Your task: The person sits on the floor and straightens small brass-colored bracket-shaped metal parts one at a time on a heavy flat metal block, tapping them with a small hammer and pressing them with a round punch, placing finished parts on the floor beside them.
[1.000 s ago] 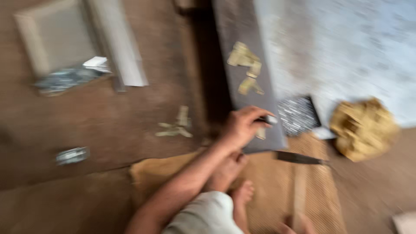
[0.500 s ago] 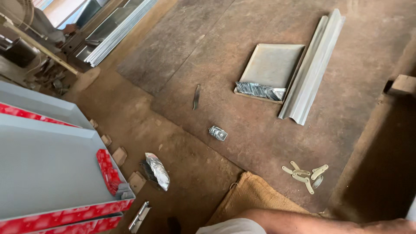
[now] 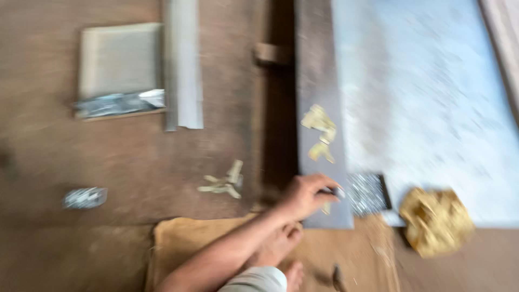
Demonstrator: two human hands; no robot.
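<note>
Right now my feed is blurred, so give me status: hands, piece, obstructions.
One hand gripping small object on grey strip. Other hand unseen. Brass pieces ahead.

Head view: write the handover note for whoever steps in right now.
Picture is motion-blurred, so details are coarse.
Hands: only one hand shows, most likely the left. It reaches onto the grey strip and pinches a small dark object. The other hand is out of view.
Things: yellowish pieces lie on the strip above the hand. A dark speckled pad sits just right of the hand, a crumpled yellow wad further right. More pale pieces lie on the brown floor.
Done: cannot be told from this picture.
Left: the yellowish pieces on the strip lie loose.
</note>
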